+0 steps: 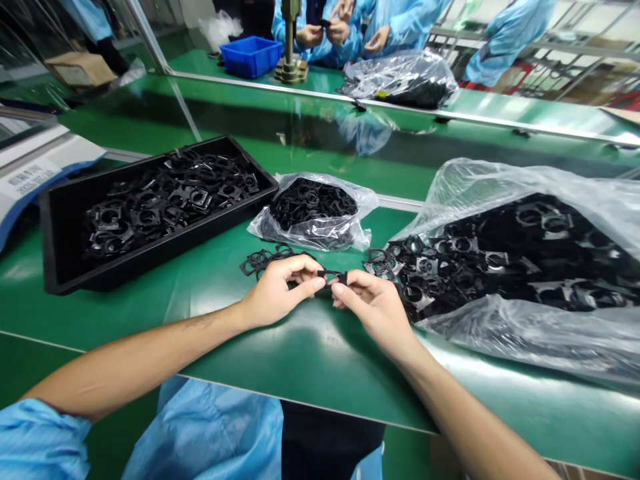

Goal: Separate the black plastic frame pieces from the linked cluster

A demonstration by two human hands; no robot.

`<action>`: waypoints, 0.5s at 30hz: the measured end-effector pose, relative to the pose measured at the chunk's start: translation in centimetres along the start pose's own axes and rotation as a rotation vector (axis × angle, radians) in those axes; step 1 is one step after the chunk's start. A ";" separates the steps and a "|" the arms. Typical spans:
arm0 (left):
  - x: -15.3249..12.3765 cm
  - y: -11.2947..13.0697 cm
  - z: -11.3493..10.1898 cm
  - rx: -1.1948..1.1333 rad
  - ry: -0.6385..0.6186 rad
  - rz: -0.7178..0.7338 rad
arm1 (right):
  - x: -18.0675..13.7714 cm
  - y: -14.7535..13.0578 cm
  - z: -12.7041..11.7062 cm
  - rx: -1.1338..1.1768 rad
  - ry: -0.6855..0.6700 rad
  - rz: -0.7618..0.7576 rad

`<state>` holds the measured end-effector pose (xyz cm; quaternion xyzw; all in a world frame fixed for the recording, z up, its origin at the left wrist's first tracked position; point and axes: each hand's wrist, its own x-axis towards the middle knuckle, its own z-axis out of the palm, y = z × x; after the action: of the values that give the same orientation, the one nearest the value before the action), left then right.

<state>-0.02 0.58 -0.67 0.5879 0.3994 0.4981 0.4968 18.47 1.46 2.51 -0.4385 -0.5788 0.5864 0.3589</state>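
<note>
My left hand [283, 290] and my right hand [373, 303] meet over the green table [310, 353], and both pinch one small black plastic part [331, 274] held between their fingertips. Just beyond my left hand lie a few loose black ring-shaped parts [263, 259]. To the right of my right hand, a large clear plastic bag [540, 267] lies open, with several black square parts spilling out toward my fingers.
A black tray [65, 220] filled with black parts sits at the left. A smaller clear bag of black rings [315, 210] lies behind my hands. Across the conveyor are a blue bin [250, 55], another bag of parts [400, 77] and people in blue coats.
</note>
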 end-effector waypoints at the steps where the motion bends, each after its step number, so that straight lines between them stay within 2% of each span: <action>1: 0.0 0.0 0.0 0.000 0.002 0.004 | 0.0 0.0 0.0 0.001 0.000 0.001; 15: 0.0 0.1 -0.1 0.002 0.020 0.017 | -0.1 -0.2 0.0 -0.015 0.001 0.017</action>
<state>-0.16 0.57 -0.53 0.5866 0.4000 0.5078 0.4879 18.46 1.36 2.69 -0.4462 -0.5795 0.5848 0.3509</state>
